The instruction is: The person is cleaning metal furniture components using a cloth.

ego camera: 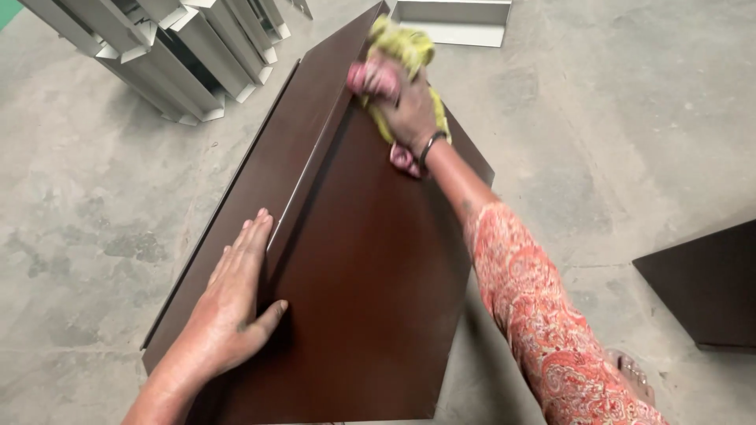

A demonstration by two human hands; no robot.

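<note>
A long dark brown metal panel (370, 267) with a folded raised edge lies tilted over the concrete floor. My left hand (232, 303) rests flat, fingers together, on the folded edge near the panel's near end. My right hand (409, 106) presses a yellow and pink cloth (402, 51) against the panel's far end, close to the fold. A bangle sits on that wrist, and the sleeve is orange patterned.
Several grey-white metal channels (181, 47) are stacked at the top left. Another pale metal piece (453, 20) lies at the top centre. A second dark brown panel (705, 287) lies at the right. My foot (634, 374) shows at the bottom right.
</note>
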